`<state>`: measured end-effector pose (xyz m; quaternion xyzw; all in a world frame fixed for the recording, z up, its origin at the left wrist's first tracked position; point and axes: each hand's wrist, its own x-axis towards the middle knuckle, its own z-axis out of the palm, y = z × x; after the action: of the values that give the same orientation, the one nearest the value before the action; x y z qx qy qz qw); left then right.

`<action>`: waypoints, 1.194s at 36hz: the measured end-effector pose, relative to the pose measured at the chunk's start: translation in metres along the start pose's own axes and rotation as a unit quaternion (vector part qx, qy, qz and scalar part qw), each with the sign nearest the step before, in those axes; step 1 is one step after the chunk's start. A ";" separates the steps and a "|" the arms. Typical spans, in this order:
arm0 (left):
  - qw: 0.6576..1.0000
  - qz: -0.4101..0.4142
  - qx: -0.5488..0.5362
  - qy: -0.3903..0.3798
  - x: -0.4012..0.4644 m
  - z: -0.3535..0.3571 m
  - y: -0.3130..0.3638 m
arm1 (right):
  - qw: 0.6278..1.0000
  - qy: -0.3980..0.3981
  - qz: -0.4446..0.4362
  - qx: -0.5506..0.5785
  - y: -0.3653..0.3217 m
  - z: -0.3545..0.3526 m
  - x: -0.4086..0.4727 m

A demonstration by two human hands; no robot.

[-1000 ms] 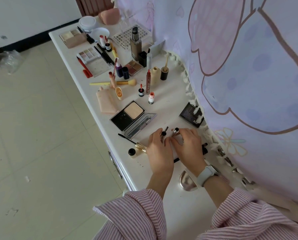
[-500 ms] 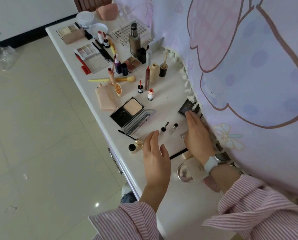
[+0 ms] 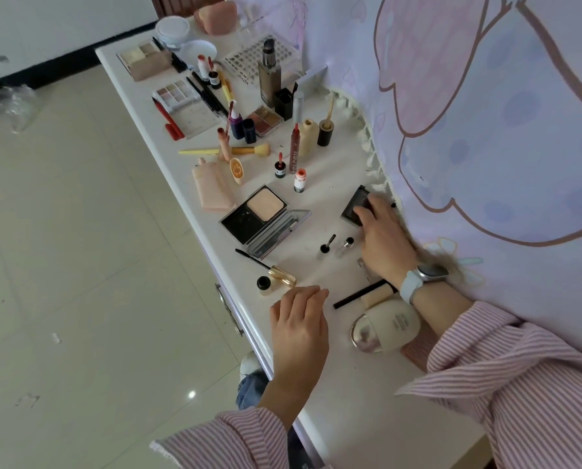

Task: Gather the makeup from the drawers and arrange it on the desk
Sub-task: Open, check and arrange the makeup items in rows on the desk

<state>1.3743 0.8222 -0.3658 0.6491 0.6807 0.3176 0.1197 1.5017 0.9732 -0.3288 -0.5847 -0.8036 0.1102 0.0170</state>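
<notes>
Makeup lies spread over the white desk [image 3: 333, 418]. My right hand [image 3: 384, 242] reaches to a small black compact [image 3: 354, 205] near the cloth and holds it, fingers over its top and thumb at its near edge. My left hand [image 3: 299, 319] hovers over the desk's front edge with loosely curled fingers, holding nothing. Between the hands stand a small black applicator cap [image 3: 324, 247] and a tiny clear bottle [image 3: 345, 245]. An open powder compact [image 3: 259, 214] and a gold-handled mascara wand [image 3: 269, 267] lie to the left.
A white oval bottle [image 3: 384, 328] and a black pencil [image 3: 359, 294] lie under my right forearm. Bottles, palettes and brushes crowd the far desk. A printed cloth [image 3: 485, 130] hangs along the right. The drawer handle [image 3: 228, 309] sits below the front edge, beside tiled floor.
Both hands left the small cap and bottle. My right hand moved away to the black compact and took hold of it. My left hand drew back toward the front edge.
</notes>
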 end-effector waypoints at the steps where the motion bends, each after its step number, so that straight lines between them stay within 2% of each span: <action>1: 1.000 0.009 0.006 -0.002 -0.002 0.000 -0.002 | 1.000 -0.002 0.003 -0.006 0.001 0.001 0.004; 9: 0.999 0.038 0.017 -0.023 -0.018 0.001 -0.013 | 0.997 -0.051 0.049 0.009 0.001 0.002 0.017; 17: 0.999 0.041 0.021 -0.021 -0.017 0.001 -0.015 | 0.994 -0.061 0.067 0.059 0.001 -0.005 0.019; 20: 0.999 0.045 0.022 -0.018 -0.017 0.001 -0.015 | 0.992 -0.033 0.071 0.102 0.003 -0.006 0.022; 22: 0.999 0.046 0.025 -0.015 -0.017 0.002 -0.015 | 0.976 0.004 0.097 0.196 0.000 -0.013 0.026; 26: 0.998 0.049 0.022 -0.011 -0.017 0.003 -0.016 | 0.917 0.050 0.128 0.374 -0.012 -0.036 0.033; 34: 0.998 0.053 0.017 0.000 -0.018 0.003 -0.017 | 0.857 0.138 0.084 0.489 -0.046 -0.081 0.016; 38: 0.999 0.039 0.008 -0.022 -0.017 -0.001 -0.015 | 0.844 0.150 0.062 0.511 -0.060 -0.086 -0.017; 43: 0.997 0.019 -0.024 -0.068 -0.015 -0.010 -0.014 | 0.848 0.143 0.039 0.509 -0.068 -0.068 -0.078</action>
<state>1.3595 0.8059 -0.3701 0.6786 0.6510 0.2913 0.1754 1.4728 0.8906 -0.2416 -0.5344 -0.5995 0.4194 0.4231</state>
